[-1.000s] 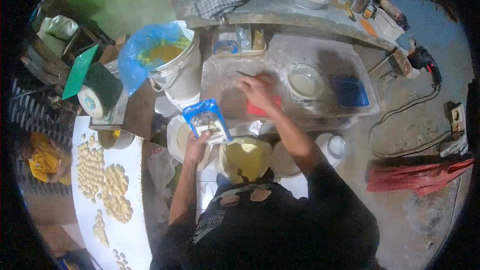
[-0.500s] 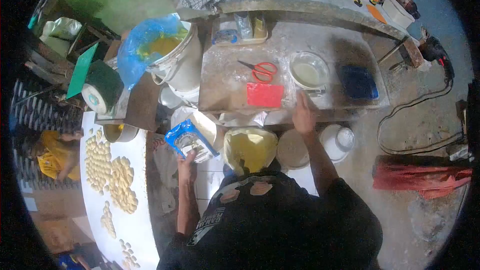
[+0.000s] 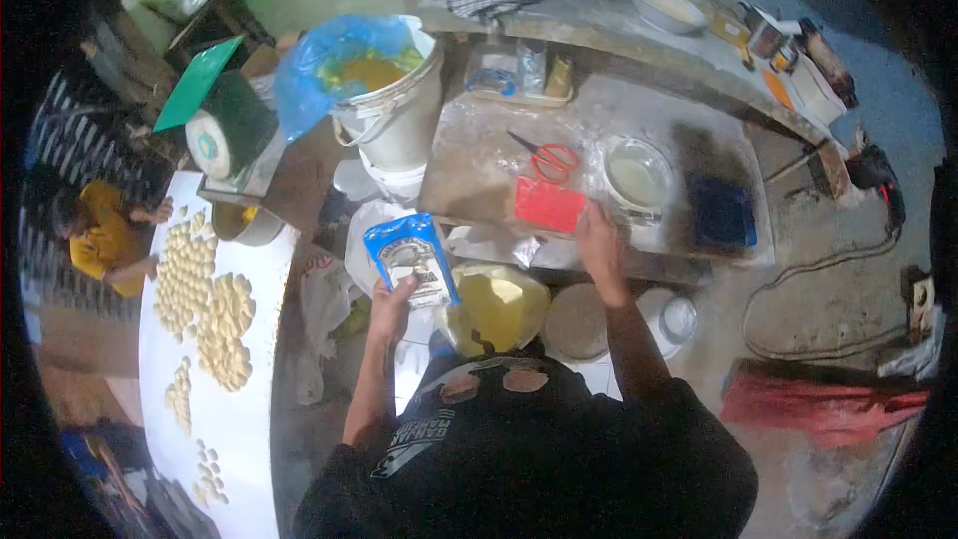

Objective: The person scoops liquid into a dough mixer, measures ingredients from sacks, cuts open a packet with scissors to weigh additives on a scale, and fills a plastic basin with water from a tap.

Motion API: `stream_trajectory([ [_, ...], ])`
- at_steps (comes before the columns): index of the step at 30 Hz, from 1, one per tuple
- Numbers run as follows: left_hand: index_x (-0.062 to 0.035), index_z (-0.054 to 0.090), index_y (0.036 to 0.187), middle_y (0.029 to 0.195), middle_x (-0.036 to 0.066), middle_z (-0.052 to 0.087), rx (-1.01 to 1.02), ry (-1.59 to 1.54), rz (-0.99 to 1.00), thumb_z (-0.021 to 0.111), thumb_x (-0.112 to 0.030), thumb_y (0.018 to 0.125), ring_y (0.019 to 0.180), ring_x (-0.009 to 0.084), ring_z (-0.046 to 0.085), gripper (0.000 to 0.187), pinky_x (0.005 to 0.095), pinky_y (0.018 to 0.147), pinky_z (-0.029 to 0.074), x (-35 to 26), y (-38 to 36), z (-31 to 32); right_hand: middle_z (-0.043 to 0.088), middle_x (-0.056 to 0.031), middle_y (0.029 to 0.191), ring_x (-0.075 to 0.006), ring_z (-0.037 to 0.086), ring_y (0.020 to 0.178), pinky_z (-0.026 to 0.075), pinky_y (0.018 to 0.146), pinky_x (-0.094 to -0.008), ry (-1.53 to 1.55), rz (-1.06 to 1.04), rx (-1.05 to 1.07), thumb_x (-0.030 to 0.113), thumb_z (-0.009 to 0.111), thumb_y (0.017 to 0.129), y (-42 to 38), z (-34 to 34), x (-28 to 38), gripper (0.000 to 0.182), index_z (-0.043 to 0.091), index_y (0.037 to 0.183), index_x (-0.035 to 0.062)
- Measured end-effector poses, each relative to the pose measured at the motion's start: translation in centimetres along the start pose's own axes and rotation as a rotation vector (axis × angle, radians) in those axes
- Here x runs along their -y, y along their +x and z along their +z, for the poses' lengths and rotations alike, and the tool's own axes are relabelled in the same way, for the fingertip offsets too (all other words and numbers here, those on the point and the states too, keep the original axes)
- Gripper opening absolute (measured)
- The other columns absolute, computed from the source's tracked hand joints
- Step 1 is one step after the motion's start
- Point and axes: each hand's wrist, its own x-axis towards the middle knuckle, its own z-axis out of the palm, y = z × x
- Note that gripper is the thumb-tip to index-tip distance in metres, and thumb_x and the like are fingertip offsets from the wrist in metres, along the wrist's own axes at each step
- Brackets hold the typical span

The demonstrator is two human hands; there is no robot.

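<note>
My left hand (image 3: pixel 392 301) grips the lower end of a blue and white packet (image 3: pixel 411 255) held upright in front of me. My right hand (image 3: pixel 598 241) rests at the near edge of the floured stone slab (image 3: pixel 479 165), fingers apart, beside a red scraper card (image 3: pixel 548 206). Red-handled scissors (image 3: pixel 547 156) lie on the slab just beyond the card. A clear glass bowl (image 3: pixel 638 176) with pale liquid stands to the right of them. Below my hands sits a bag of yellow dough (image 3: pixel 496 306).
A white bucket (image 3: pixel 391 118) lined with blue plastic stands left of the slab, near a green scale (image 3: pixel 228 130). A white sheet (image 3: pixel 205 339) at left carries several pale dough pieces; a person in yellow (image 3: pixel 100 235) sits beside it. A blue tray (image 3: pixel 720 212) lies on the slab's right.
My right hand left the scissors on the slab and drew back to its near edge. My left hand lowered the packet, then raised it again toward the middle.
</note>
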Motion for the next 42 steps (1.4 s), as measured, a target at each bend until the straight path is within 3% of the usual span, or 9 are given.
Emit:
stream_trajectory([
  [16, -0.0039, 0.064, 0.115, 0.097, 0.005, 0.070, -0.074, 0.302, 0.029, 0.072, -0.029, 0.084, 0.085, 0.0120, 0.064, 0.040, 0.0263, 0.075, 0.050, -7.0, -0.9, -2.9, 0.067, -0.0211, 0.102, -0.0402, 0.064, 0.094, 0.050, 0.080, -0.0493, -0.513, -0.385, 0.351, 0.029, 0.060, 0.087, 16.2, 5.0, 5.1, 0.036, 0.055, 0.112, 0.0037],
  [22, -0.0025, 0.064, 0.115, 0.099, 0.005, 0.070, 0.028, 0.267, 0.050, 0.073, -0.027, 0.084, 0.083, 0.0114, 0.065, 0.041, 0.0255, 0.072, 0.051, -8.2, 0.7, -3.4, 0.065, -0.0207, 0.110, -0.0360, 0.066, 0.091, 0.051, 0.077, -0.0460, -0.258, -0.526, 0.282, 0.020, 0.060, 0.090, 11.1, 0.2, 8.2, 0.038, 0.054, 0.121, 0.0001],
  [24, -0.0010, 0.064, 0.114, 0.098, 0.006, 0.070, 0.076, 0.235, 0.048, 0.073, -0.026, 0.085, 0.082, 0.0121, 0.066, 0.040, 0.0251, 0.072, 0.051, -8.2, 2.1, -2.7, 0.066, -0.0118, 0.108, -0.0240, 0.065, 0.095, 0.051, 0.082, -0.0384, 0.491, -0.580, 0.558, 0.020, 0.067, 0.088, 8.9, -0.2, 8.1, 0.045, 0.052, 0.125, -0.0008],
  [27, -0.0011, 0.064, 0.115, 0.099, 0.005, 0.070, 0.165, 0.289, 0.030, 0.073, -0.027, 0.084, 0.083, 0.0125, 0.065, 0.041, 0.0263, 0.072, 0.051, -8.8, 3.8, -0.6, 0.063, -0.0074, 0.113, -0.0164, 0.057, 0.104, 0.046, 0.091, -0.0317, 0.447, -0.222, 0.816, 0.019, 0.071, 0.086, 5.2, -4.2, 11.2, 0.050, 0.052, 0.127, -0.0029],
  [29, -0.0010, 0.063, 0.116, 0.100, 0.006, 0.069, 0.213, 0.342, 0.029, 0.073, -0.028, 0.084, 0.084, 0.0126, 0.065, 0.043, 0.0268, 0.073, 0.051, -9.0, 5.0, 0.8, 0.060, -0.0109, 0.117, -0.0173, 0.055, 0.108, 0.043, 0.097, -0.0311, 0.450, -0.603, 0.740, 0.021, 0.071, 0.086, 3.8, -4.9, 10.7, 0.051, 0.052, 0.127, -0.0037],
  [34, -0.0007, 0.066, 0.112, 0.099, 0.007, 0.070, 0.346, 0.449, 0.042, 0.073, -0.024, 0.084, 0.086, 0.0135, 0.065, 0.038, 0.0285, 0.080, 0.050, -8.2, 7.6, 3.6, 0.058, -0.0140, 0.117, -0.0185, 0.055, 0.107, 0.044, 0.094, -0.0322, 0.406, -0.502, 0.854, 0.025, 0.070, 0.089, 3.5, -4.5, 8.9, 0.048, 0.053, 0.125, -0.0020],
  [37, -0.0008, 0.066, 0.115, 0.100, 0.007, 0.070, 0.454, 0.569, 0.008, 0.073, -0.024, 0.085, 0.089, 0.0139, 0.064, 0.039, 0.0289, 0.082, 0.049, -7.9, 7.6, 5.4, 0.060, -0.0130, 0.111, -0.0192, 0.057, 0.102, 0.045, 0.091, -0.0323, 0.932, -0.013, 0.981, 0.025, 0.071, 0.088, 3.0, -3.1, 7.4, 0.044, 0.057, 0.120, -0.0023],
  [39, -0.0008, 0.065, 0.116, 0.101, 0.007, 0.070, 0.492, 0.558, -0.018, 0.073, -0.024, 0.085, 0.090, 0.0141, 0.064, 0.040, 0.0289, 0.083, 0.048, -6.7, 8.1, 5.4, 0.062, -0.0116, 0.102, -0.0180, 0.059, 0.097, 0.047, 0.087, -0.0329, 0.685, -0.435, 0.797, 0.022, 0.072, 0.087, 1.4, -5.6, 9.3, 0.042, 0.057, 0.117, -0.0021],
  [42, -0.0005, 0.065, 0.117, 0.102, 0.007, 0.070, 0.533, 0.574, -0.023, 0.073, -0.024, 0.084, 0.092, 0.0144, 0.064, 0.041, 0.0288, 0.084, 0.048, -6.3, 8.2, 5.7, 0.064, -0.0107, 0.097, -0.0161, 0.060, 0.092, 0.047, 0.085, -0.0325, 0.382, -0.437, 0.729, 0.022, 0.073, 0.086, 1.6, -5.9, 7.3, 0.042, 0.057, 0.117, -0.0016],
])
